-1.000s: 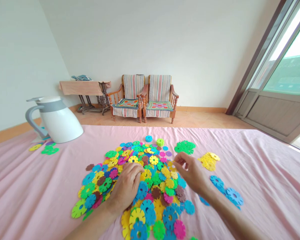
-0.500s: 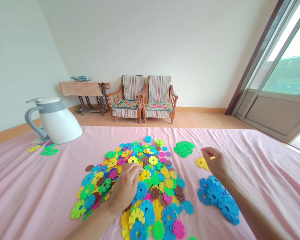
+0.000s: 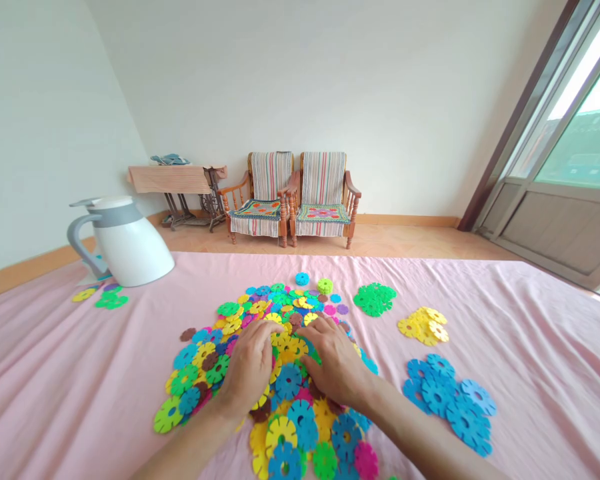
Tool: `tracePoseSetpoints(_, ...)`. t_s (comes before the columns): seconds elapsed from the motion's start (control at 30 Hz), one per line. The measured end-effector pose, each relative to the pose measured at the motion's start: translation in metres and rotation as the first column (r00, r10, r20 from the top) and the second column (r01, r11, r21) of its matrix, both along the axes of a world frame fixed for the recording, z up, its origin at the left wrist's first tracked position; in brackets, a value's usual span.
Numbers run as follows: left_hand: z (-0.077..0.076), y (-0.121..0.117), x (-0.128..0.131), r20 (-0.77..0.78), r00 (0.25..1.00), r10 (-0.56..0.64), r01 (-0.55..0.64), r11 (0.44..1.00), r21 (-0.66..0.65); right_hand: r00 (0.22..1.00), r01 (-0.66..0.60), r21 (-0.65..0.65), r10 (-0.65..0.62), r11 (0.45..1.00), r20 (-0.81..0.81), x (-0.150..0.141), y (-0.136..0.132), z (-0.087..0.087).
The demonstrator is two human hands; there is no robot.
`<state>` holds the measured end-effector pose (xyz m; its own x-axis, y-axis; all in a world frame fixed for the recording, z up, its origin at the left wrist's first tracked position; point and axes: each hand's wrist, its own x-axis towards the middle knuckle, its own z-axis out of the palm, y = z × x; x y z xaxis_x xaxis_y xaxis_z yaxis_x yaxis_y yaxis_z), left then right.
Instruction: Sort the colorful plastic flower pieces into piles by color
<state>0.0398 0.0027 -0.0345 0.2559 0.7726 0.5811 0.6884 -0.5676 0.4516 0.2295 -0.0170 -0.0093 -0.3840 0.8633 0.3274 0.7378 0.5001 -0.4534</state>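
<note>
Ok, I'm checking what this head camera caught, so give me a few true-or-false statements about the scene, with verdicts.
1. The left hand and right hand both rest on a heap of multicoloured plastic snowflake discs. True.
2. A group of blue plastic snowflake discs lies left of the heap. False: it lies right of the heap, on the pink sheet.
3. A cluster of green plastic snowflake discs sits apart from the heap. True.
4. A white jug with a grey band is beside the glass door. False: it is at the sheet's far left edge.
5. Two wooden armchairs with striped covers stand against the far wall. True.
</note>
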Motion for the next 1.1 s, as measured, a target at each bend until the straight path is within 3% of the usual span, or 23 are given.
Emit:
tracePoseSetpoints(0.27, 0.007, 0.015, -0.018, -0.032, 0.988, 0.148, -0.146, 0.987, 0.060, 0.997, 0.079, -0.093, -0.079, 0.993, 0.010, 0.004, 0.009, -0.009)
tracePoseSetpoints(0.47, 0.001, 0.018, -0.019, -0.075, 0.992, 0.104, -0.104, 0.995, 0.008, 0.955, 0.055, -0.218, -0.115, 0.974, -0.275, 0.013, 0.014, -0.011)
tracePoseSetpoints(0.57, -0.001, 0.019, -0.018, -0.072, 0.993, 0.089, -0.089, 0.996, -0.002, 0.902, 0.084, -0.251, -0.180, 0.964, -0.393, 0.030, 0.022, -0.011)
tracePoseSetpoints(0.8, -0.001, 0.020, -0.017, -0.061, 0.994, 0.086, -0.088, 0.996, -0.031, 0.830, 0.221, -0.265, -0.323, 0.939, -0.454, 0.093, 0.049, -0.021)
tracePoseSetpoints(0.93, 0.000, 0.020, -0.017, -0.070, 0.994, 0.087, -0.089, 0.996, -0.027, 0.811, 0.198, -0.308, -0.332, 0.931, -0.482, 0.107, 0.048, -0.019)
tracePoseSetpoints(1.1, 0.001, 0.019, -0.017, -0.066, 0.995, 0.078, -0.081, 0.996, -0.043, 0.824, 0.089, -0.357, -0.270, 0.930, -0.499, 0.102, 0.035, -0.015)
